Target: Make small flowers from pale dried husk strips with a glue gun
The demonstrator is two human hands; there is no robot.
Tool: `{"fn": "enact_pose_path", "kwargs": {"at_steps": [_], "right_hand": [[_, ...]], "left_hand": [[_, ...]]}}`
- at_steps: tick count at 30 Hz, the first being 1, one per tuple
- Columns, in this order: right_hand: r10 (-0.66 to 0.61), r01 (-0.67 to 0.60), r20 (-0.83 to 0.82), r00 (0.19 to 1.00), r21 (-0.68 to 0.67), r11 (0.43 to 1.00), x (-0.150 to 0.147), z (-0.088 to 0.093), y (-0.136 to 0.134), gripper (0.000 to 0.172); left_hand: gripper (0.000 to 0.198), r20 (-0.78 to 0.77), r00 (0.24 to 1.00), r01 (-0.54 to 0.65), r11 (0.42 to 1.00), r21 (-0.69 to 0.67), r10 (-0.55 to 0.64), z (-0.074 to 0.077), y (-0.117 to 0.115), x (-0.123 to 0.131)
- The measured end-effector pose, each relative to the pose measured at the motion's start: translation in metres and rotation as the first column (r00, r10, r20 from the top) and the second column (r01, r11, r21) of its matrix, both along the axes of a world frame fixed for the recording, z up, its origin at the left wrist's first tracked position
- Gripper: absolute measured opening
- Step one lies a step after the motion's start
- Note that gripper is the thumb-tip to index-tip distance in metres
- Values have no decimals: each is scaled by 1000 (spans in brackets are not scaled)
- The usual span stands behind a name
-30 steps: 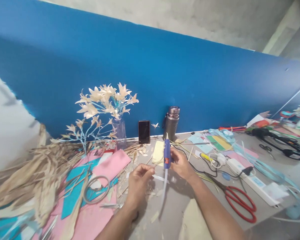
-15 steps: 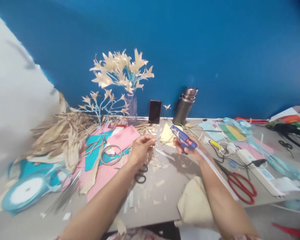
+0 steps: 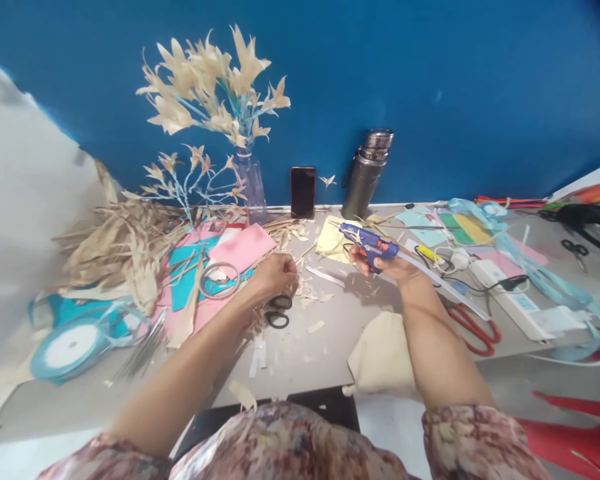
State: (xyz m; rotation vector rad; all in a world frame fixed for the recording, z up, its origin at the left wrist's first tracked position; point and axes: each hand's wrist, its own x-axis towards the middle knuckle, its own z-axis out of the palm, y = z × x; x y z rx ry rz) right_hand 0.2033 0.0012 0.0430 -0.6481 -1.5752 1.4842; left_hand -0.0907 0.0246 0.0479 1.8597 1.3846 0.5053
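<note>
My right hand (image 3: 391,269) is closed round a blue glue gun (image 3: 369,244), held tilted above the grey table (image 3: 330,340) with its nozzle to the left and a white glue stick (image 3: 445,285) trailing out behind. My left hand (image 3: 274,275) is lowered to the table beside black-handled scissors (image 3: 277,312), among dry leaf scraps. Its fingers are curled, and what they hold, if anything, is too small to make out.
A vase of pale leaf flowers (image 3: 215,87), a phone (image 3: 303,192) and a steel flask (image 3: 366,175) stand at the blue wall. Dried leaves (image 3: 115,247), pink and blue paper, a wire ring (image 3: 219,280), ribbon spool (image 3: 70,347), red scissors (image 3: 473,327), a power strip (image 3: 505,300) and cream cloth (image 3: 383,357) lie around.
The camera has tipped down, showing more of the table and my lap. The glue gun has swung from upright to tilted sideways. My left hand has dropped to the table by the black scissors.
</note>
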Motion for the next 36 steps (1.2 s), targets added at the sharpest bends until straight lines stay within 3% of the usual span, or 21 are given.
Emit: {"fn": "enact_pose_path", "kwargs": {"at_steps": [4, 6, 9, 12, 15, 17, 19, 21, 23, 24, 26, 29, 32, 36], "right_hand": [[-15, 16, 42, 999, -2, 1000, 0, 3, -1, 45], [-27, 27, 49, 998, 5, 1000, 0, 2, -1, 46], [-39, 39, 47, 998, 2, 999, 0, 0, 1, 48], [-40, 41, 40, 998, -32, 999, 1, -4, 3, 48], [-37, 38, 20, 999, -52, 998, 1, -5, 4, 47], [-31, 32, 10, 999, -48, 998, 0, -5, 5, 46], [-29, 29, 9, 1000, -41, 999, 0, -5, 5, 45], [-37, 38, 13, 999, -37, 999, -1, -5, 5, 45], [-57, 57, 12, 998, -25, 998, -4, -4, 5, 45], [-68, 68, 14, 998, -20, 997, -6, -3, 4, 45], [-74, 74, 32, 997, -22, 997, -10, 0, 3, 44], [-22, 30, 155, 988, -52, 998, -16, 6, -1, 44], [59, -31, 264, 963, -107, 994, -24, 15, -6, 44], [106, -72, 287, 952, -126, 989, -33, 23, -10, 44]], "left_hand": [[4, 1, 996, 93, 995, 20, -94, -6, -31, 7], [8, -27, 982, 187, 975, 123, -185, -15, -44, 18], [14, -183, 925, 378, 861, 340, -333, -27, -52, 32], [15, -338, 830, 556, 705, 440, -443, -37, -49, 37], [17, -407, 790, 613, 610, 502, -459, -44, -43, 38], [18, -373, 808, 589, 620, 519, -455, -47, -40, 39], [17, -225, 864, 499, 708, 500, -450, -49, -38, 41], [13, 71, 930, 310, 874, 374, -359, -47, -35, 41], [9, 430, 897, 71, 994, 87, -102, -40, -30, 37], [12, 574, 817, -8, 996, -87, 57, -35, -27, 34], [21, 744, 591, -37, 932, -361, 311, -22, -20, 24], [25, 808, 353, 38, 855, -517, 473, -4, -14, 10], [24, 803, 267, 37, 827, -561, 533, 5, -13, 4], [19, 788, 244, 66, 801, -595, 565, 7, -15, 6]]}}
